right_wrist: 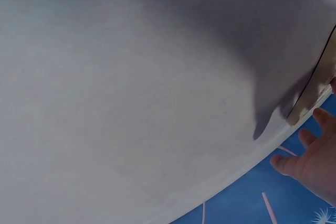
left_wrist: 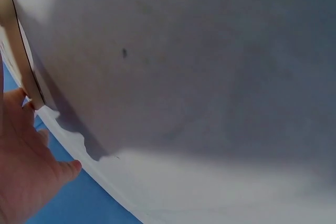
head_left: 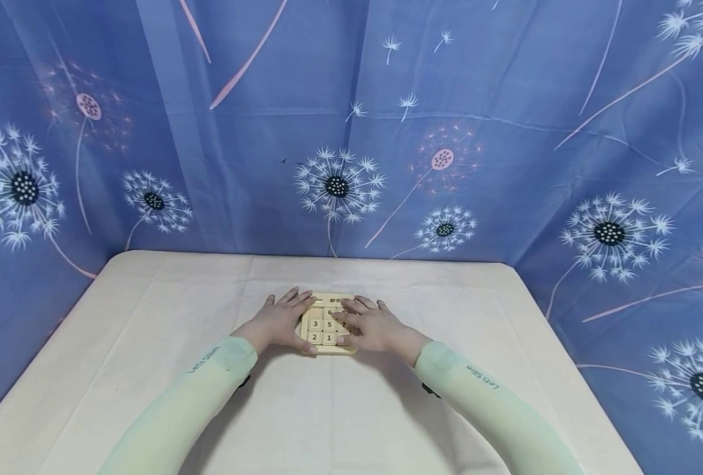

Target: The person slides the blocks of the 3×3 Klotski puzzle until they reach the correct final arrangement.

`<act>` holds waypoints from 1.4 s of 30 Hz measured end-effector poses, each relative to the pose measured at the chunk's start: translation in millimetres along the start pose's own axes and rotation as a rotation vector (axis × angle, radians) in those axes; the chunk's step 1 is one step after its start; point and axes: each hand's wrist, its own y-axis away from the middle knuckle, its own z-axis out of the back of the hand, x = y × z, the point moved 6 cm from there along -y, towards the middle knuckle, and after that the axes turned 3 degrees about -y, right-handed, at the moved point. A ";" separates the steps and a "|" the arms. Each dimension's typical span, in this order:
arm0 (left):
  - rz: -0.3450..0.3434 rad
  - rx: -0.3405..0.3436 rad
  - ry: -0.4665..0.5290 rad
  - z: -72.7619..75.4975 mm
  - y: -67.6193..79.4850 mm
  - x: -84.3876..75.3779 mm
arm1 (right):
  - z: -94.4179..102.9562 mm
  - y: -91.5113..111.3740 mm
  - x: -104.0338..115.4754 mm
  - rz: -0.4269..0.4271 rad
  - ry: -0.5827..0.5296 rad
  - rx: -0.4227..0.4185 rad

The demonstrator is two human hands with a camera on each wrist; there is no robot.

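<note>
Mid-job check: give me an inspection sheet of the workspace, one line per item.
Surface: pale tabletop with crease lines; small dark mark in the left wrist view.
Job's things: yellow sliding-number puzzle, flat; upper-left slot vacant, some right-side tiles partly covered.
Clutter: nothing seen.
Left hand: touching the puzzle's left side, fingers spread.
Right hand: over the puzzle's right side, fingers extended.
Cables: nothing seen.
Surroundings: blue dandelion-print curtain behind and at both sides; pale green sleeves on both forearms.

Pale-yellow number board (head_left: 334, 351), dark digits on yellow tiles (head_left: 315, 324)! Cream surface (head_left: 119, 363) beneath, pale-green sleeves (head_left: 185, 402) at four and eight o'clock, blue dandelion-patterned curtain (head_left: 238, 178) at twelve!
</note>
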 end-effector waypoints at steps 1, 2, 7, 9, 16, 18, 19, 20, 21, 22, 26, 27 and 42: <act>0.001 0.001 -0.001 0.1 -0.3 0.1 | 0.1 -0.1 0.1 0.001 -0.002 0.000; 0.002 0.002 -0.003 0.0 -0.5 0.1 | 0.2 -0.4 0.4 0.003 -0.004 0.000; 0.007 0.004 -0.003 -0.3 -1.7 0.4 | 0.4 -1.6 1.8 0.011 -0.012 0.002; 0.007 0.004 -0.005 -0.3 -2.0 0.4 | 0.6 -1.7 2.2 0.010 -0.015 0.004; 0.008 0.009 -0.003 0.1 -1.4 0.4 | 2.0 -2.0 3.9 0.006 -0.018 0.011; 0.009 0.012 0.001 0.4 -1.0 0.4 | 2.3 -2.3 4.1 0.003 -0.018 0.011; 0.010 0.013 0.001 0.4 -0.9 0.5 | 2.3 -2.6 4.2 0.003 -0.016 0.012; 0.009 0.014 0.000 0.3 -0.9 0.6 | 2.5 -2.9 4.3 0.002 -0.018 0.012; 0.009 0.013 -0.001 0.4 -0.9 0.8 | 2.5 -3.2 4.4 0.002 -0.020 0.012; 0.009 0.013 -0.002 0.2 -0.9 0.9 | 2.4 -3.4 4.6 0.003 -0.020 0.014; 0.005 0.013 -0.004 -0.3 -1.2 1.1 | 1.6 -4.1 5.5 0.005 -0.027 0.026; 0.005 0.014 -0.002 -0.3 -1.2 1.1 | 1.3 -4.2 5.9 0.005 -0.027 0.030; 0.005 0.019 -0.006 -1.1 -1.5 0.7 | -1.3 -10.3 10.6 0.013 -0.011 0.029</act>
